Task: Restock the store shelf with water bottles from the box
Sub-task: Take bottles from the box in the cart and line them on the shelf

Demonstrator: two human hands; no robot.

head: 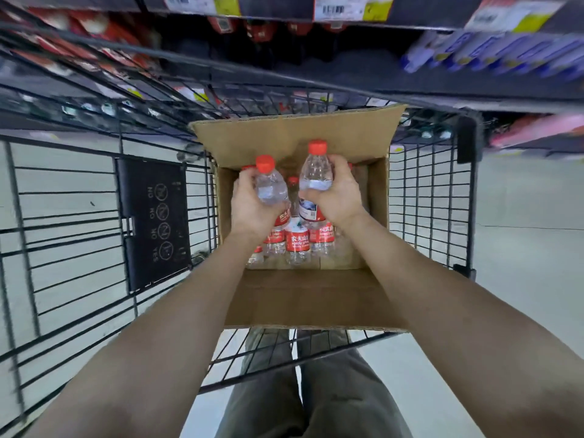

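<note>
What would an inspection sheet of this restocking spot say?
Surface: wire cart carries the open box.
Job's things: left bottle and right bottle are lifted above the box; spare bottles stand inside it.
Clutter: nothing seen.
Grippers: left hand grips the left bottle; right hand grips the right bottle.
Cables: nothing seen.
Surroundings: shelf beyond the cart, with price tags on its edge; goods blurred; pale floor.

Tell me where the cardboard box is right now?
In the head view, the cardboard box sits open at centre inside the wire cart, in front of the store shelf. The left hand and right hand hold bottles just above it.
</note>
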